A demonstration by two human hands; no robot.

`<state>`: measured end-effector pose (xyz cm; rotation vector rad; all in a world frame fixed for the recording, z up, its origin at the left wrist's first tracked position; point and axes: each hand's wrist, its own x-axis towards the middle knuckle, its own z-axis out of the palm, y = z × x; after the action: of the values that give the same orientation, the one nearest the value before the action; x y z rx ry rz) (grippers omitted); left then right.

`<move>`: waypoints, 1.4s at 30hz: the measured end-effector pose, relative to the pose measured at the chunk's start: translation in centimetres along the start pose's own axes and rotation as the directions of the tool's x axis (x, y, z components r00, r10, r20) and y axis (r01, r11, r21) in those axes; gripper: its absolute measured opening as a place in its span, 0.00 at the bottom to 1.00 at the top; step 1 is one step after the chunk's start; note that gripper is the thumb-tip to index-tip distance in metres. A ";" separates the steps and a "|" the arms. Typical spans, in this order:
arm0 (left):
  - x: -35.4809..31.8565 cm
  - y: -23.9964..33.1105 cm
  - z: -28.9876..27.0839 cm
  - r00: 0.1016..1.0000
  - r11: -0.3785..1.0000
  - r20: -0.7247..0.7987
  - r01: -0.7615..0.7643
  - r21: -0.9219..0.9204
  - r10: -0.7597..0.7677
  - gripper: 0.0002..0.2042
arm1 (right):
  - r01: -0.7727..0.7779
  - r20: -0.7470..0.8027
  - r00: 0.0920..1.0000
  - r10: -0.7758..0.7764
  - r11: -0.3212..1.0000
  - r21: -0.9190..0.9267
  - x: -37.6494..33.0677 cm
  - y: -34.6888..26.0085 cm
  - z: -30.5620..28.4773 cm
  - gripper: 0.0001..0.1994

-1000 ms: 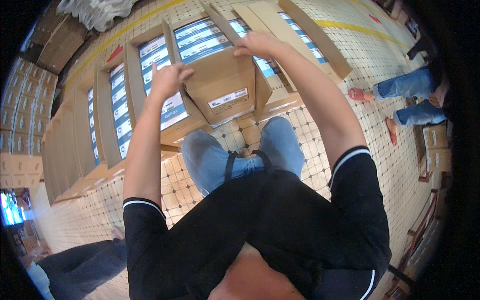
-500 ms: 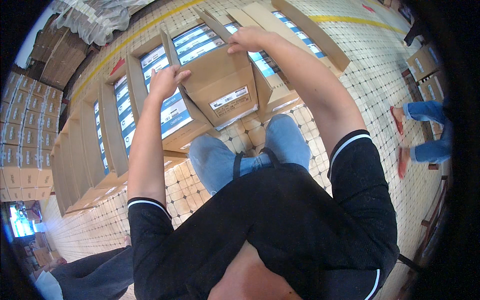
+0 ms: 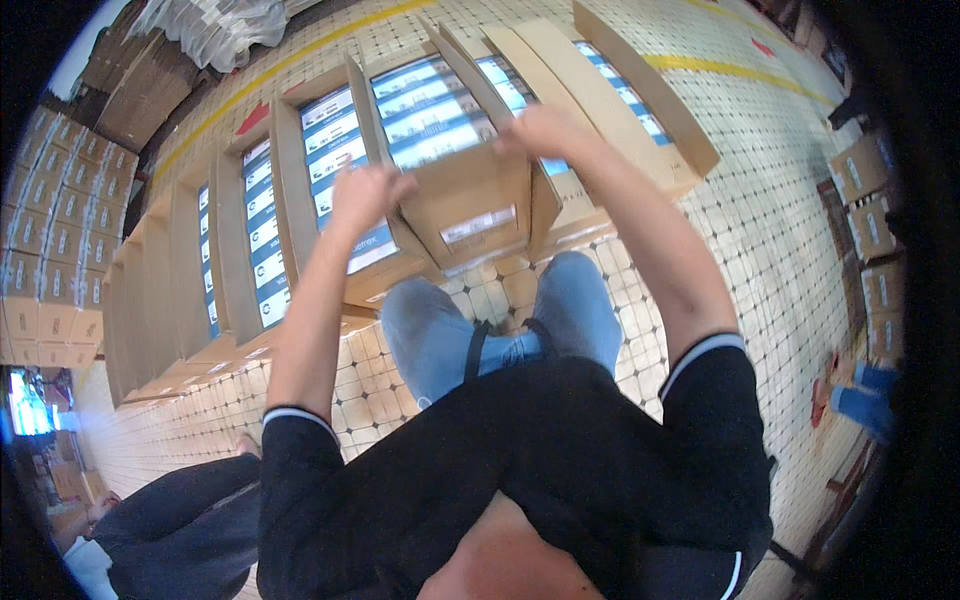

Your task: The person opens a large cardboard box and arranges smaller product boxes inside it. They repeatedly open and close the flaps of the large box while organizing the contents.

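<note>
Cardboard flaps of the open carton are gripped by left hand and right hand, fingers curled over them. Folding the flaps shut looks like the step in hand. Next they need pressing flat over the blue-and-white packs.

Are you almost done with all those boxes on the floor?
Partway, it seems. Several open cartons in the row already show white-and-blue packs inside. The left hand and right hand are pressing down the flaps of the cardboard box in front of the knees. The open cartons beside it have flaps up, so closing them looks left.
</note>
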<state>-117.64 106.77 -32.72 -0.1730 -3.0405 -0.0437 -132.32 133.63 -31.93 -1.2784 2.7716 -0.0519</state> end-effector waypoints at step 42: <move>9.7 -4.9 12.0 0.773 0.683 0.174 0.624 -0.380 -0.610 0.15 | -0.328 -0.296 0.904 0.307 0.944 -0.023 -6.0 -5.5 15.6 0.22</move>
<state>-128.93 103.42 -43.86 0.8515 -2.9062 -0.7522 -122.82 134.74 -46.72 -0.8718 3.2263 -0.1263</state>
